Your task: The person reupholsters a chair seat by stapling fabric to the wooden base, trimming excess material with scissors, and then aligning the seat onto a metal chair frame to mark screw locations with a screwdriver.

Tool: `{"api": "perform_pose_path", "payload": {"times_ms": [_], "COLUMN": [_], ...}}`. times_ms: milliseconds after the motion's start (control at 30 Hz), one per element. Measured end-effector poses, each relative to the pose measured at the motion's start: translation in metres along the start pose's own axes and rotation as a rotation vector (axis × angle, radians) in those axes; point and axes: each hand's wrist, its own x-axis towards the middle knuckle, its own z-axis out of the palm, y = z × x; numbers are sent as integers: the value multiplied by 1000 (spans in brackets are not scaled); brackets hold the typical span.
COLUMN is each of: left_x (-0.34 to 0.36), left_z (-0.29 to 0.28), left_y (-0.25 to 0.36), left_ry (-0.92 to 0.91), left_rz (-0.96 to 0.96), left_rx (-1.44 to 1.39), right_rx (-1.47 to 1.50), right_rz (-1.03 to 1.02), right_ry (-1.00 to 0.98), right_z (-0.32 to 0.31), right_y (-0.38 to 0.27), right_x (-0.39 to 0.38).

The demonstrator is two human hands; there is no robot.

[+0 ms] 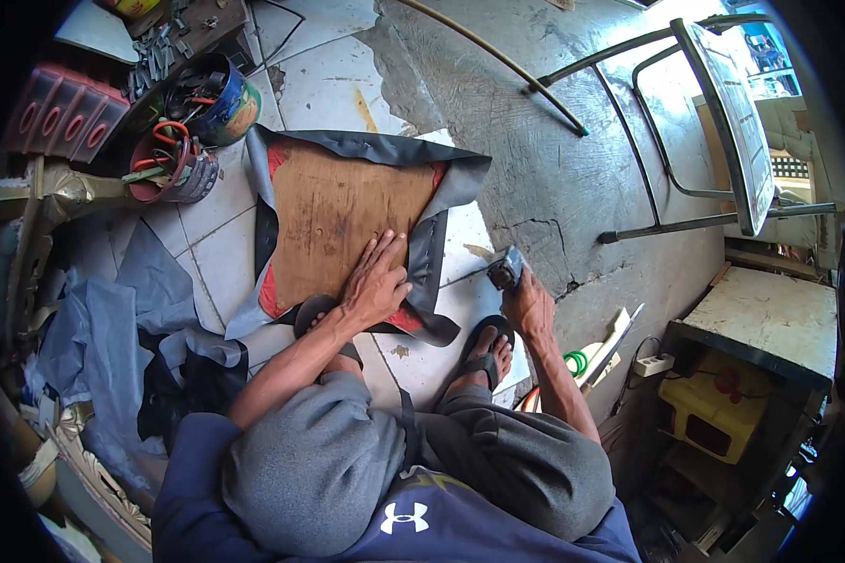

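A square plywood board (333, 202) lies on the floor, face down in dark grey upholstery fabric (432, 249) folded over its edges, with red material showing at the corners. My left hand (376, 286) rests flat on the board's near right part, fingers stretched out. To the right of the board, my right hand (530, 305) is closed around a staple gun (506, 269), a dark, boxy tool held above the tiles and apart from the fabric. Its lower part is hidden by my fingers.
Tubs of hand tools (174, 167) stand at the far left beside a red plastic organizer (66, 113) and loose metal staple strips (160, 52). Grey fabric scraps (113, 328) are heaped at left. A metal-framed chair (723, 122) and a cabinet (760, 314) stand at right.
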Motion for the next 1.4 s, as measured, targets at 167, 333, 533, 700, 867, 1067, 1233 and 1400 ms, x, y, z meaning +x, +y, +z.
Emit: {"api": "perform_pose_path", "payload": {"times_ms": [167, 333, 533, 700, 867, 1067, 1233, 1400], "left_x": [-27, -33, -21, -16, 4, 14, 12, 2], "left_z": [1, -2, 4, 22, 33, 40, 42, 24], "left_y": [9, 9, 15, 9, 21, 24, 27, 3], "left_ry": [-158, -277, -349, -257, -171, -93, -134, -201], "left_rz": [75, 15, 25, 3, -56, -120, -128, 71], "left_rx": [90, 37, 133, 234, 186, 112, 72, -137], "right_rx": [4, 306, 198, 624, 305, 300, 238, 333], "right_rz": [47, 55, 210, 417, 559, 383, 185, 158], "right_ry": [117, -145, -581, -460, -536, -573, -553, -600], "right_z": [13, -12, 27, 26, 32, -8, 12, 21], "right_y": [37, -67, -92, -80, -81, -96, -81, -99], "right_x": [-15, -48, -58, -59, -67, -58, -60, -18]}}
